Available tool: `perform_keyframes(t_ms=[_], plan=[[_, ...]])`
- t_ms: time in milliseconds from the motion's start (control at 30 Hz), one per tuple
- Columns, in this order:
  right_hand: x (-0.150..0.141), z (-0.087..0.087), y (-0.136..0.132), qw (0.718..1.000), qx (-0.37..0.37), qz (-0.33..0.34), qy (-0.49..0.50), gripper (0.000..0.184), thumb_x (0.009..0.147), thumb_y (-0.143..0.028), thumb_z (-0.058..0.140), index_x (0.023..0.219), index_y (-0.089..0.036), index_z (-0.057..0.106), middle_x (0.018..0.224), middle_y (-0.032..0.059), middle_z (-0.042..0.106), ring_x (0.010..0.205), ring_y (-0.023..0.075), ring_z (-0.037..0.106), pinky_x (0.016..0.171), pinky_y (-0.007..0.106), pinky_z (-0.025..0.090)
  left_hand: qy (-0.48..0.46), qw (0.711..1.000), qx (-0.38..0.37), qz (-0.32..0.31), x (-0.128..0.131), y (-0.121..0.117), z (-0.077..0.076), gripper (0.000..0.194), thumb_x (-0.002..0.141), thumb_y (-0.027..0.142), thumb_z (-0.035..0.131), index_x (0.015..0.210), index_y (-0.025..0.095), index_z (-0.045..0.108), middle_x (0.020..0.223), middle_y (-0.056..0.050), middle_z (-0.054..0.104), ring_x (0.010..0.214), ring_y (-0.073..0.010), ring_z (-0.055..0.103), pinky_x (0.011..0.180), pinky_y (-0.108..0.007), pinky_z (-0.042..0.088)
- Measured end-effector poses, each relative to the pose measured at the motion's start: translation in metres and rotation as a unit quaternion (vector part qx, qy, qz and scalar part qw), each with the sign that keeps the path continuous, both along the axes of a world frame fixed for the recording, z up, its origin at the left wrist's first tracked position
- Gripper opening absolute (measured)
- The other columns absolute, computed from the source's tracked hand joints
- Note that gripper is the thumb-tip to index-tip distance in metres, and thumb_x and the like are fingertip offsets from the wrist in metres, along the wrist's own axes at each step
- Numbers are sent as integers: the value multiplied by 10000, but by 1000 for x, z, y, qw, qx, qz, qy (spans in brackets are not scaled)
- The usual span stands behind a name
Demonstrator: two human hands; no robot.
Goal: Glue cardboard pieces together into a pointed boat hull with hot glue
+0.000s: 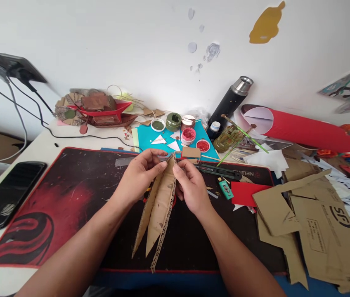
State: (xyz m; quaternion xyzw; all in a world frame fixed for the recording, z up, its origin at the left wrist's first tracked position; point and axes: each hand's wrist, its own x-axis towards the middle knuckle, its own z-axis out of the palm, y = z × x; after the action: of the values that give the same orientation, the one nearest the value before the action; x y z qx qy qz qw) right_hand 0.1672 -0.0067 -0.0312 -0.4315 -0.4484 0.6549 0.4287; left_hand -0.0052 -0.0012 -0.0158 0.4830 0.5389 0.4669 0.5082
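Note:
A pointed, boat-like cardboard piece (159, 206) made of long tapered panels is held up over the black and red desk mat (69, 198). My left hand (139, 173) pinches its upper end from the left. My right hand (190, 185) grips the same upper end from the right, fingers closed on the corrugated edge. The piece's lower tips hang toward the mat's near edge.
Cut cardboard sheets (314, 231) and red paper (246, 193) lie to the right. Behind are a lighter (225, 188), a black cutter (218, 170), paint jars (188, 135) on teal paper, a black flask (230, 101), a red paper roll (301, 130). A phone (8, 194) lies left.

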Motion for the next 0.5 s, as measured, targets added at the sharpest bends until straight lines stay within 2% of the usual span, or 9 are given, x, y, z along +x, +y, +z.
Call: perform_keyframes(t_ms=[200, 300, 500], plan=[[2, 2, 1, 1000, 7, -9, -3, 497, 939, -709, 764, 848, -258, 575, 550, -98, 482, 374, 83, 383, 346, 228, 283, -62, 996, -59, 12, 2, 0, -1, 425, 767, 552, 928, 976, 203, 804, 977, -75, 825, 903, -237, 742, 845, -365, 596], [2, 2, 1, 1000, 10, -13, -6, 505, 931, -723, 762, 849, -260, 577, 550, -97, 481, 375, 85, 383, 349, 230, 282, -63, 995, -70, 17, 3, 0, -2, 424, 748, 574, 942, 954, 216, 850, 1006, -81, 852, 939, -266, 767, 870, -389, 617], [2, 1, 0, 1000, 11, -13, -11, 490, 947, -708, 754, 855, -262, 574, 545, -99, 471, 372, 85, 381, 350, 230, 272, -22, 998, -43, 40, 3, -2, -4, 349, 784, 531, 929, 958, 232, 890, 1039, -72, 878, 992, -296, 790, 906, -410, 641]])
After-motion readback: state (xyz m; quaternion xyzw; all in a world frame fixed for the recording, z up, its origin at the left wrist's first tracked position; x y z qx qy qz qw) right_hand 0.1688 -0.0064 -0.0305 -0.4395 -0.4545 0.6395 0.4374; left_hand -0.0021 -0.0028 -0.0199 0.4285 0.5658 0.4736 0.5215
